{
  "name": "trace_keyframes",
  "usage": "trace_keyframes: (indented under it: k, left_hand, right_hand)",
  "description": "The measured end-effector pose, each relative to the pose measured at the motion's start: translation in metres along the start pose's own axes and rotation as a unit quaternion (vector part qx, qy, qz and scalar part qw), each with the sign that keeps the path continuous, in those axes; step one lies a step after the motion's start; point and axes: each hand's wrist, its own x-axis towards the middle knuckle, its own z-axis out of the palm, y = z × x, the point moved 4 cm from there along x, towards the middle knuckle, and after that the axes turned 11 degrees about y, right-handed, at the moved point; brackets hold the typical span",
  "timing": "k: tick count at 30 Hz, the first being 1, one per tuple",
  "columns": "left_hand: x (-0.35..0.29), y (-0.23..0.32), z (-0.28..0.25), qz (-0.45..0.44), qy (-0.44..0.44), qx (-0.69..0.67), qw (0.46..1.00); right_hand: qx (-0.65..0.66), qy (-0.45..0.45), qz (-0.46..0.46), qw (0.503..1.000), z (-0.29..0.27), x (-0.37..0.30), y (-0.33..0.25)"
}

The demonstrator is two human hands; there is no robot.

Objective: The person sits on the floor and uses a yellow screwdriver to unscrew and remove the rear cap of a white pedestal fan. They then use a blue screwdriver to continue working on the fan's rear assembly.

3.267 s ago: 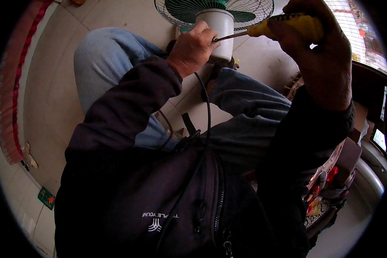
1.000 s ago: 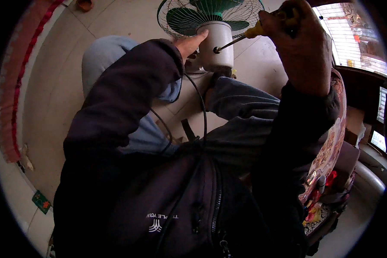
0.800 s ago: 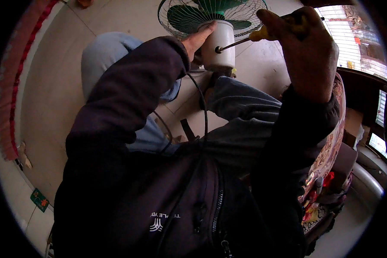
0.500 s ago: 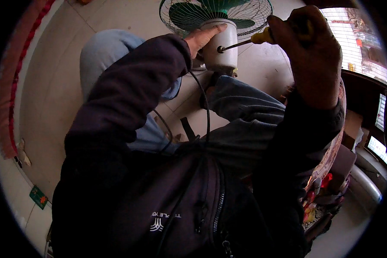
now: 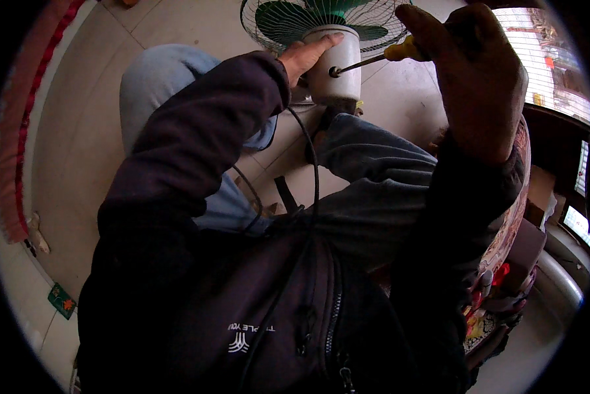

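Note:
An electric fan with green blades (image 5: 283,21) and a wire guard stands in front of me, its off-white motor housing (image 5: 345,56) towards me. My left hand (image 5: 301,59) is closed around the left side of that housing, thumb along its upper part. A screwdriver (image 5: 402,50) with a yellow handle and thin metal shaft is in my right hand (image 5: 482,88). Its tip sits in a dark round hole in the housing's face. One finger of the right hand is raised off the handle; the others curl around it, partly in shadow.
A black cord (image 5: 316,171) runs from near the fan down across my lap. My jeans-clad legs (image 5: 374,154) flank the fan on the tiled floor (image 5: 78,144). To the right are a patterned cushion (image 5: 505,246) and a bright window (image 5: 547,65); a red-edged cloth (image 5: 29,111) hangs left.
My right hand has shifted slightly right, and its raised finger has moved up away from the handle. The screwdriver tip stays in the hole, and my left hand keeps its hold.

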Motion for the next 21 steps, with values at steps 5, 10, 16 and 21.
trace_keyframes:
  k: [5,10,16,21]
  left_hand:
    - [0.008,-0.007,0.001,0.004,0.039,-0.005,0.999]
    - [0.003,-0.006,-0.001,0.014,0.029,0.020,0.999]
    - [0.000,-0.002,0.007,0.024,0.019,0.015,0.999]
    - [-0.005,0.000,-0.002,0.021,0.032,0.017,0.999]
  right_hand:
    - [0.018,0.031,-0.019,0.999,-0.003,-0.004,0.006]
    - [0.041,0.011,-0.018,0.999,-0.005,0.000,0.007]
    - [-0.096,-0.028,-0.070,0.992,-0.016,-0.005,-0.016]
    - [-0.111,-0.006,-0.109,0.988,-0.011,-0.005,-0.013]
